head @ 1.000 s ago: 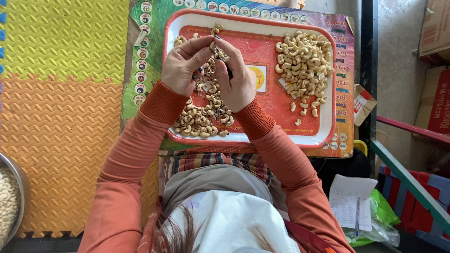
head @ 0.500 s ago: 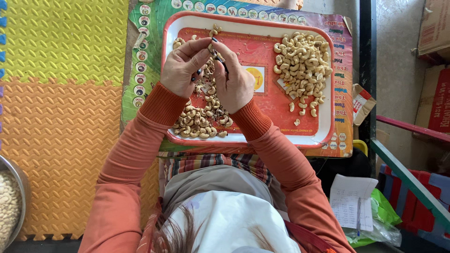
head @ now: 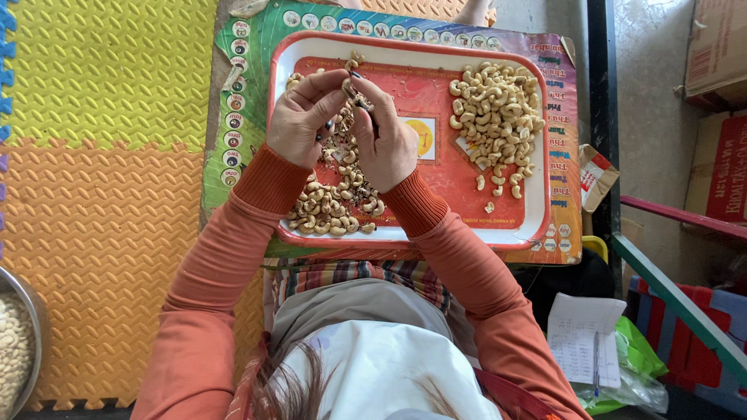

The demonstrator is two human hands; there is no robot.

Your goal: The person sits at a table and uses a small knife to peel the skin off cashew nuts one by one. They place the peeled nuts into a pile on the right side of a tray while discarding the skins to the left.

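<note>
A red tray [head: 436,233] with a white rim lies on a colourful printed mat [head: 241,117]. A heap of brownish unpeeled cashews [head: 331,206] fills the tray's left part. Pale peeled cashews [head: 496,109] are piled at its right. Both hands meet over the left heap. My left hand [head: 299,120] pinches a cashew [head: 348,85] at its fingertips. My right hand [head: 385,132] grips a small dark tool [head: 364,105] against that nut. Bits of dark skin lie under the hands.
Yellow and orange foam floor tiles [head: 101,155] spread to the left. A metal bowl of pale nuts [head: 15,350] sits at the lower left edge. A paper sheet with a pen [head: 583,342] and green plastic lie at right, beside cardboard boxes [head: 716,47].
The view has shifted slightly. Both hands stay together over the left heap, with small finger movements on the nut.
</note>
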